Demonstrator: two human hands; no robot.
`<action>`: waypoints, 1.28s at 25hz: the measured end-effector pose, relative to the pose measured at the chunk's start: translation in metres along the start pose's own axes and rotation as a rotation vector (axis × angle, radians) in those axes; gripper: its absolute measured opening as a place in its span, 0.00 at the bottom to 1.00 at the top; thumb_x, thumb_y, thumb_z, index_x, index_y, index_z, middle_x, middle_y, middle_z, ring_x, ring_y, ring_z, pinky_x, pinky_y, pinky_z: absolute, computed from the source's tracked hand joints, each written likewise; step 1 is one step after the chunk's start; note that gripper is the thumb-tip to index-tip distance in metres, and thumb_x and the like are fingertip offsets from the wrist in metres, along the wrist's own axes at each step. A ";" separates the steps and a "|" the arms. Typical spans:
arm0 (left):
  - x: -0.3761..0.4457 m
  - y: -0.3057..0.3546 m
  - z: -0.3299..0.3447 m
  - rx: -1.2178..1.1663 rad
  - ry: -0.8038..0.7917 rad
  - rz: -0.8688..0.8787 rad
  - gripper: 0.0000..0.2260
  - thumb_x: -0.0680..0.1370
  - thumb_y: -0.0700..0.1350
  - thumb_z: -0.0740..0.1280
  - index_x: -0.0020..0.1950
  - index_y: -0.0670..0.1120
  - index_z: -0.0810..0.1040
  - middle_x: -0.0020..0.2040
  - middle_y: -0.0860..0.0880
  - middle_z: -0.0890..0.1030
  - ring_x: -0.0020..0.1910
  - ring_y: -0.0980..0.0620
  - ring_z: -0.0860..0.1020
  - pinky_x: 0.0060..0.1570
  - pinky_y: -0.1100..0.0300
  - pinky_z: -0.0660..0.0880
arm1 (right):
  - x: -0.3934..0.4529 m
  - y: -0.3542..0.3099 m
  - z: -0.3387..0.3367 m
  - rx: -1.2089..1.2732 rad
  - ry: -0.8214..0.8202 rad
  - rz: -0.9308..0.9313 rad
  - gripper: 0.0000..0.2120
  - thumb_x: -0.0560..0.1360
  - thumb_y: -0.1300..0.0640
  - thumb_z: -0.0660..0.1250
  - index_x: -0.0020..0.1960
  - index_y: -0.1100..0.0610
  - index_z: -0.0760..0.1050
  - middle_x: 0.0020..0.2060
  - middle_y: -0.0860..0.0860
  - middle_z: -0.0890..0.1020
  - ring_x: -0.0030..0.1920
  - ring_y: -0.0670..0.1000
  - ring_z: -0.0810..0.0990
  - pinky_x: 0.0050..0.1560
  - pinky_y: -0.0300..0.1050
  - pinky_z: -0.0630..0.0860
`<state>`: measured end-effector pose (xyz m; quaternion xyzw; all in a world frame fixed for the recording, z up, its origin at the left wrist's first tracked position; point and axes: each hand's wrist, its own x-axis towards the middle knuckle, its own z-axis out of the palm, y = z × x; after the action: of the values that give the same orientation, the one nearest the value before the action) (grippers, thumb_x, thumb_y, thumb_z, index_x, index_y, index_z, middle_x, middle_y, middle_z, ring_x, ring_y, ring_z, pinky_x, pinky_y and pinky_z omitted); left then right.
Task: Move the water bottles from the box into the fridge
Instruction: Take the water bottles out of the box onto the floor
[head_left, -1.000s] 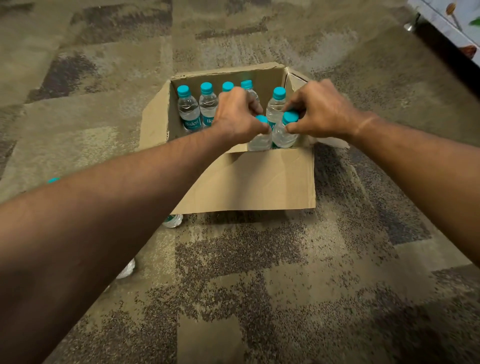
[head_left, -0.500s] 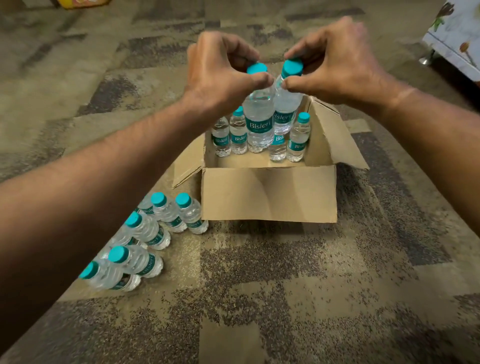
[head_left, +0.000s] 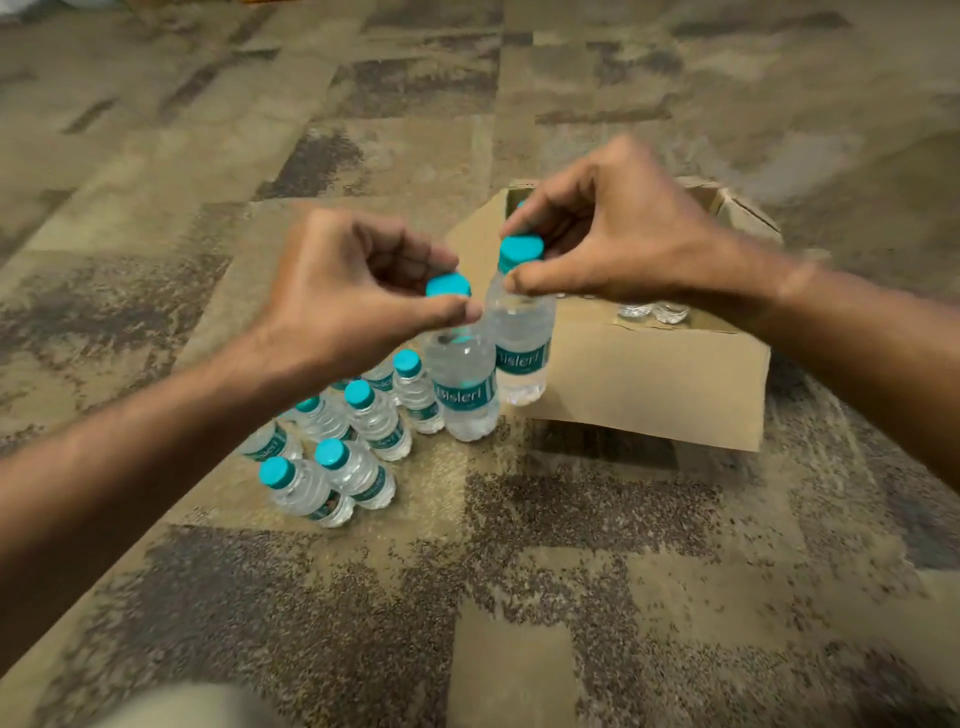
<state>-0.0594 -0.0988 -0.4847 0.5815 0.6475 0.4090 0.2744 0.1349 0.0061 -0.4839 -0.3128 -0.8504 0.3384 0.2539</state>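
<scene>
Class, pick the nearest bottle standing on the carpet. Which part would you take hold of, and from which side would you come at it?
Take the nearest bottle by its teal cap, coming from above. It stands upright with other bottles packed close beside it, so its body is probably hard to reach, while the cap stands free on top. Both hands already pinch theirs that way.

The light is warm, yellowish and fairly dim, with no harsh glare. A soft shadow lies on the carpet (head_left: 597, 597) under the near wall of the cardboard box (head_left: 649, 384). Motion blur smears both hands (head_left: 634, 234), the forearms and the bottles on the floor (head_left: 337, 447). The wide lens bends the carpet pattern toward the edges, where detail goes soft. The bottle labels are only partly readable.
</scene>
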 end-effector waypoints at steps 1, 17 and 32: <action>-0.010 -0.010 -0.002 0.011 -0.013 -0.031 0.16 0.62 0.41 0.81 0.47 0.43 0.83 0.39 0.51 0.84 0.35 0.61 0.81 0.42 0.69 0.79 | -0.002 0.002 0.013 0.017 -0.038 0.008 0.15 0.64 0.59 0.79 0.50 0.56 0.84 0.40 0.45 0.85 0.39 0.40 0.84 0.44 0.37 0.82; -0.059 -0.141 0.029 0.084 -0.017 -0.236 0.17 0.64 0.42 0.81 0.50 0.46 0.84 0.46 0.53 0.85 0.44 0.61 0.83 0.47 0.63 0.81 | -0.044 0.065 0.143 0.060 -0.166 0.187 0.19 0.64 0.61 0.80 0.54 0.58 0.83 0.45 0.46 0.84 0.42 0.38 0.82 0.45 0.32 0.80; -0.039 -0.122 0.029 0.411 -0.151 0.008 0.32 0.66 0.52 0.80 0.67 0.46 0.76 0.61 0.49 0.80 0.58 0.57 0.78 0.58 0.64 0.75 | -0.025 0.058 0.124 -0.147 -0.131 -0.039 0.26 0.70 0.45 0.73 0.64 0.57 0.77 0.53 0.50 0.83 0.50 0.45 0.81 0.50 0.41 0.81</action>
<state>-0.0936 -0.1292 -0.6080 0.6569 0.6925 0.2247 0.1962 0.0929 -0.0302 -0.6114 -0.2911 -0.8937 0.2898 0.1807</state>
